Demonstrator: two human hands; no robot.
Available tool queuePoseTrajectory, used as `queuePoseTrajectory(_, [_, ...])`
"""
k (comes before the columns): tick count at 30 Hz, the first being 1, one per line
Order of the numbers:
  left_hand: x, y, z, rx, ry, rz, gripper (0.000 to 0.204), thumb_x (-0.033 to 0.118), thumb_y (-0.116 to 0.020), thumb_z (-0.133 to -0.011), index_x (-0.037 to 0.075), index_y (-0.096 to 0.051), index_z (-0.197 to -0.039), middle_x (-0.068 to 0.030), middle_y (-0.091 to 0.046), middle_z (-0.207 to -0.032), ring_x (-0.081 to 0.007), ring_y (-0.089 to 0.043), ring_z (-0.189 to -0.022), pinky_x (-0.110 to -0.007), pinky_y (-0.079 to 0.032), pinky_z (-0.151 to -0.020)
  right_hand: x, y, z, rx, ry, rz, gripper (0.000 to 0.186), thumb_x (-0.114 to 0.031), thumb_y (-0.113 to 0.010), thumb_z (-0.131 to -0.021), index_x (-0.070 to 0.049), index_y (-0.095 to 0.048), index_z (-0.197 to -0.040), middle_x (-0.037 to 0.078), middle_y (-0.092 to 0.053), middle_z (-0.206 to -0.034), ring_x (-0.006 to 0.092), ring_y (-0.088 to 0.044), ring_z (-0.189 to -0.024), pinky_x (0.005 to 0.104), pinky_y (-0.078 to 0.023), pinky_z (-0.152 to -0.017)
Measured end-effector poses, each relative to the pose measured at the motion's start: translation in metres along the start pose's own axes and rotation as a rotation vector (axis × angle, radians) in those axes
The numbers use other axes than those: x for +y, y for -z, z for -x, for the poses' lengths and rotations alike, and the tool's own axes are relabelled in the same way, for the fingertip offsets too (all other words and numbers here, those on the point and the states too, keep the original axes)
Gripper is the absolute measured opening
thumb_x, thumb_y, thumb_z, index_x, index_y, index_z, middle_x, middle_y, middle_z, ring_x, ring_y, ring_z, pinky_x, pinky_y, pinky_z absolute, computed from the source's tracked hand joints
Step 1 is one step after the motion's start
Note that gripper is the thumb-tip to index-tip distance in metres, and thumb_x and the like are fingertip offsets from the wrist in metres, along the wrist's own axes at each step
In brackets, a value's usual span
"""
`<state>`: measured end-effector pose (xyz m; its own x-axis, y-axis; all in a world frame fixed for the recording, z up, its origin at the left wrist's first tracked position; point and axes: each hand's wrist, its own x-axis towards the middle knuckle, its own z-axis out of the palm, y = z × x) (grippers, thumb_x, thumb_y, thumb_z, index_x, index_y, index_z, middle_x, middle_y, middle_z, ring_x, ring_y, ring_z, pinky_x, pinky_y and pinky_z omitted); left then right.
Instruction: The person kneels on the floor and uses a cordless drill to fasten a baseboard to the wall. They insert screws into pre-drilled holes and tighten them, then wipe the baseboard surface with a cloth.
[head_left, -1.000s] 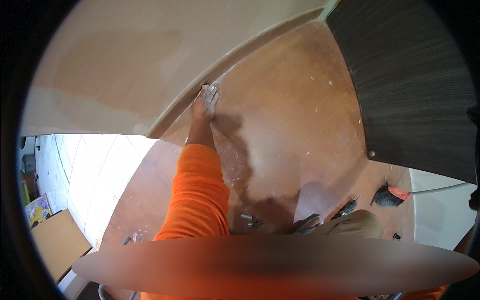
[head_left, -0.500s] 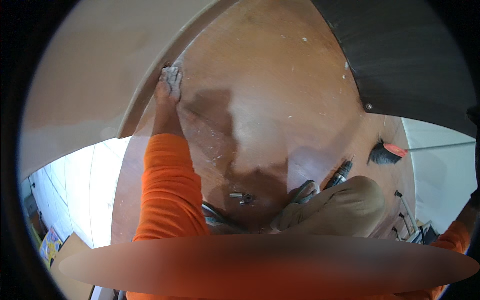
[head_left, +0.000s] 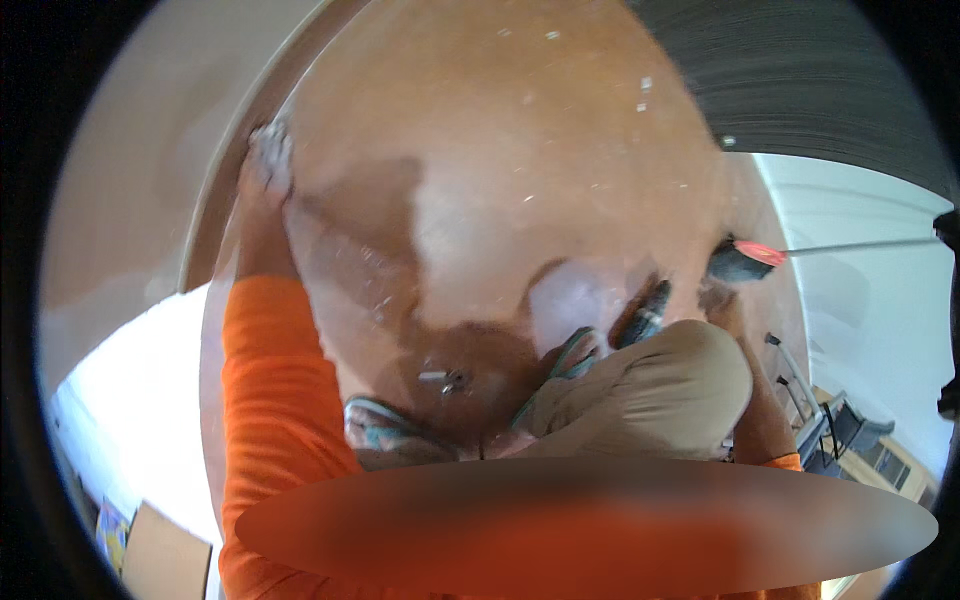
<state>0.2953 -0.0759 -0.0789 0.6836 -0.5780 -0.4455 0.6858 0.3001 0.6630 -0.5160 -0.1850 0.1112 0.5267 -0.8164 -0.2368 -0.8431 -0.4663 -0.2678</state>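
My left hand [head_left: 268, 165], its fingers coated in whitish powder, lies stretched out against the brown skirting board [head_left: 222, 195] where the wall meets the floor. On the right, past my bent knee, my right hand [head_left: 720, 303] is low over the floor, between the cordless drill [head_left: 648, 316] and the broom [head_left: 745, 260]. Its fingers are small and blurred, so their pose is unclear. The drill lies beside my sandalled foot, partly behind the knee. Small metal pieces [head_left: 437, 377] lie on the floor between my feet.
The brown floor [head_left: 470, 220] carries pale crumbs. A dark panel [head_left: 800, 80] stands at the far right, a white wall [head_left: 850, 290] beside it. A metal-legged frame [head_left: 790, 380] is at right. Cardboard [head_left: 165, 555] stands at lower left.
My right hand has come from the far right edge down toward the floor near the drill and broom. My left hand stays at the skirting board, while the whole view has shifted.
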Motion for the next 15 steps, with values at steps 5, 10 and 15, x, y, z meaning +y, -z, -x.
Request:
queuePoseTrajectory(5, [0.003, -0.012, 0.006, 0.095, -0.004, -0.062, 0.043, 0.021, -0.043, -0.110, 0.002, -0.038, -0.149, -0.0174, -0.047, -0.152, -0.0347, -0.047, -0.140, -0.053, -0.040, -0.117, -0.134, 0.001, -0.041, -0.916, -0.002, -0.261, 0.041, -0.022, -0.067, -0.093, -0.005, -0.064, -0.130, 0.017, -0.073, -0.115, 0.0334, -0.070, -0.103, 0.0425, -0.053, -0.092])
queuePoseTrajectory(10, [0.003, -0.018, 0.009, 0.137, 0.008, -0.007, 0.040, 0.019, -0.045, -0.109, 0.003, -0.042, -0.146, -0.0170, -0.055, -0.142, -0.0338, -0.055, -0.131, -0.055, -0.043, -0.115, -0.210, 0.012, -0.088, -0.946, 0.019, -0.080, 0.039, -0.019, -0.067, -0.094, -0.008, -0.065, -0.131, 0.021, -0.072, -0.114, 0.0346, -0.070, -0.105, 0.0451, -0.054, -0.094])
queuePoseTrajectory(15, [0.003, -0.017, 0.009, 0.143, 0.013, -0.006, 0.039, 0.020, -0.045, -0.109, 0.003, -0.044, -0.144, -0.0165, -0.059, -0.136, -0.0333, -0.059, -0.126, -0.054, -0.046, -0.112, -0.253, -0.008, -0.134, -1.031, 0.372, 0.159, 0.039, -0.021, -0.068, -0.091, -0.007, -0.066, -0.127, 0.023, -0.069, -0.118, 0.0391, -0.066, -0.111, 0.0498, -0.051, -0.098])
